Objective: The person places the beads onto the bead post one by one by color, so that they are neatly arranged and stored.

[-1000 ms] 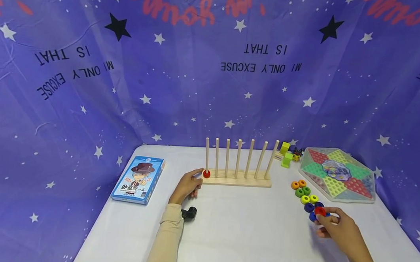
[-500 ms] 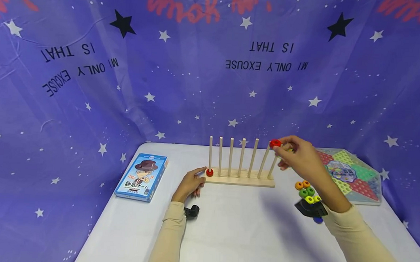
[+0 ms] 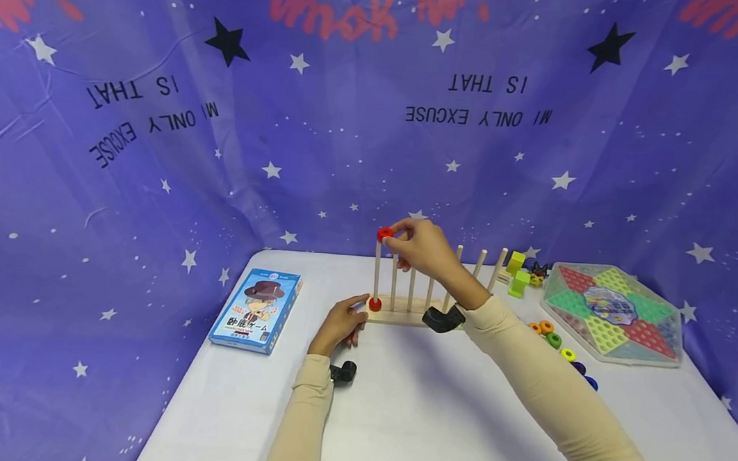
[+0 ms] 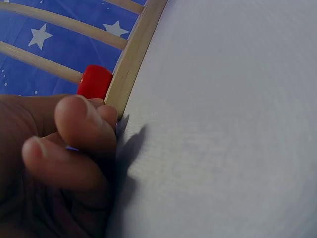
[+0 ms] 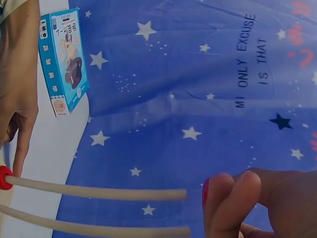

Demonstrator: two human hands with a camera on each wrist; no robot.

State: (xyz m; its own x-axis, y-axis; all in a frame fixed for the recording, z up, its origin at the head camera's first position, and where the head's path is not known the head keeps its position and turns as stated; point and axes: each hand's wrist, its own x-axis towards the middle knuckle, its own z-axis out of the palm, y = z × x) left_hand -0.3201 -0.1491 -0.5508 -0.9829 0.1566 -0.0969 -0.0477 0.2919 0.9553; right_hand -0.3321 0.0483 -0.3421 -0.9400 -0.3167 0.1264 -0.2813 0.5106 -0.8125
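In the head view my right hand (image 3: 427,249) pinches a red ring (image 3: 385,234) by the top of the leftmost peg of a wooden peg stand (image 3: 402,316). The right wrist view shows a small gap between this ring (image 5: 205,192) and the peg's tip. Another red ring (image 3: 375,304) sits at the foot of that same peg. My left hand (image 3: 339,324) holds the left end of the stand's base, thumb in front and index finger reaching behind. Up close in the left wrist view, fingertips (image 4: 79,119) touch the base beside the lower red ring (image 4: 95,82).
Right of the stand lie several coloured rings (image 3: 568,354), partly behind the right sleeve. A hexagonal board-game box (image 3: 612,313) and green blocks (image 3: 519,284) stand at the back right. A blue card-game box (image 3: 256,311) lies on the left. Purple cloth hangs behind the white table.
My right hand has picked up the red ring from the loose rings and carried it left to the leftmost peg's top. My left hand has stayed at the stand's end.
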